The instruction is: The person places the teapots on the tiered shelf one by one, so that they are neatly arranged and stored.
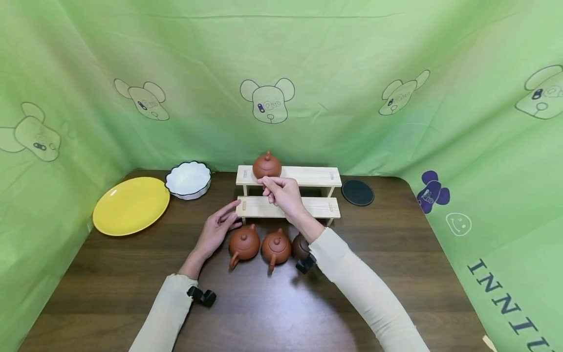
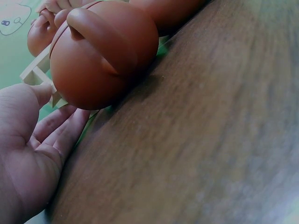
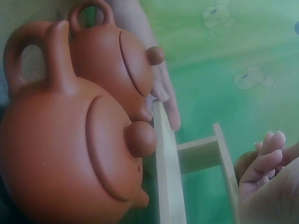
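Note:
A reddish-brown clay teapot (image 1: 267, 165) sits on the left part of the upper tier (image 1: 308, 174) of a light wooden two-tier stand, spout toward the curtain. My right hand (image 1: 286, 195) pinches its handle between thumb and fingers, and the hand covers most of that handle. With fingers extended, my left hand (image 1: 215, 232) reaches to the left end of the lower tier (image 1: 259, 209), fingertips right at the edge. Two more reddish-brown teapots, a left one (image 2: 105, 56) and a middle one (image 3: 70, 140), stand on the table before the stand, handles toward me.
A dark brown teapot (image 1: 300, 247) stands right of these two, partly hidden by my right sleeve. Left of the stand are a yellow plate (image 1: 132, 206) and a white scalloped bowl (image 1: 189, 180). At the right lies a black round coaster (image 1: 358, 192). A green curtain (image 1: 334, 122) encloses the table.

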The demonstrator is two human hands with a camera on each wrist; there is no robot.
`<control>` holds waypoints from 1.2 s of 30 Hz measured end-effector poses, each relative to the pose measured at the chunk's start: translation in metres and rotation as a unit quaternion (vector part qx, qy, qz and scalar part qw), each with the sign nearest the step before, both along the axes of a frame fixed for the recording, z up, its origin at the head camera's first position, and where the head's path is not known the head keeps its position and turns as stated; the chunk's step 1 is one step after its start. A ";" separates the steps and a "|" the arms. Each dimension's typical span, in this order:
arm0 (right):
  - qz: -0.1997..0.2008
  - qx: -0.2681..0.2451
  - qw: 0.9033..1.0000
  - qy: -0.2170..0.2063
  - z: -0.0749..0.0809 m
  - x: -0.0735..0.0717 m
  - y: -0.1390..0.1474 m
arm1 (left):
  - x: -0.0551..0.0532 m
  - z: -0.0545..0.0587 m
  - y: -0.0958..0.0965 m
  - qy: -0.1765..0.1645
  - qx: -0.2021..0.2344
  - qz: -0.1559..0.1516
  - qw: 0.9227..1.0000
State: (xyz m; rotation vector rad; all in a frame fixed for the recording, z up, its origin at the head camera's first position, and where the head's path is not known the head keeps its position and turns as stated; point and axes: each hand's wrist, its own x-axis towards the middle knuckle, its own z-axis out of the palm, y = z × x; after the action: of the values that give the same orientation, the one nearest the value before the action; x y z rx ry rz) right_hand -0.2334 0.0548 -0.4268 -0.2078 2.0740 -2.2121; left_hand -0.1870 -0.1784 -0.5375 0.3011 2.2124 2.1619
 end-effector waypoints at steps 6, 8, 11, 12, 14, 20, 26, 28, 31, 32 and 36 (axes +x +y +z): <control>-0.008 0.003 1.000 0.005 0.000 -0.001 0.001 | 0.000 0.002 0.001 -0.012 -0.005 0.004 1.000; -0.010 0.003 1.000 0.003 0.000 -0.001 0.001 | 0.000 0.002 0.001 -0.009 -0.005 0.002 1.000; -0.012 0.001 1.000 0.000 0.000 -0.001 0.002 | 0.000 0.001 0.001 -0.001 -0.001 -0.002 1.000; -0.012 0.000 1.000 -0.001 0.000 -0.001 0.003 | 0.000 0.001 0.001 0.003 0.001 -0.003 1.000; -0.016 -0.001 1.000 -0.005 0.000 -0.001 0.004 | 0.000 0.001 0.001 0.003 0.005 -0.001 1.000; -0.044 -0.006 0.999 -0.012 -0.001 -0.001 0.013 | -0.001 0.000 0.001 -0.003 0.006 0.000 1.000; -0.053 -0.009 0.999 -0.009 0.002 0.003 0.024 | -0.001 0.000 0.001 -0.012 0.007 -0.002 1.000; -0.053 -0.009 0.999 -0.007 0.003 0.005 0.027 | -0.001 0.000 0.000 -0.013 0.007 -0.002 1.000; -0.054 -0.011 0.998 -0.007 0.005 0.009 0.032 | 0.000 0.001 0.001 -0.012 0.008 -0.002 1.000; -0.054 -0.011 0.998 -0.009 0.006 0.010 0.034 | 0.000 0.001 0.001 -0.012 0.007 -0.002 1.000; -0.052 -0.008 0.998 -0.017 0.007 0.017 0.040 | 0.000 0.002 0.001 -0.013 0.003 0.000 1.000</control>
State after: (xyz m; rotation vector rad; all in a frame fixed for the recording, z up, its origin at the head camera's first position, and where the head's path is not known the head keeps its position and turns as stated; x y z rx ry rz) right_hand -0.2161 0.0945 -0.4198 -0.0644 2.0946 -2.2745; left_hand -0.1872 -0.1776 -0.5359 0.2724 2.1922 2.1613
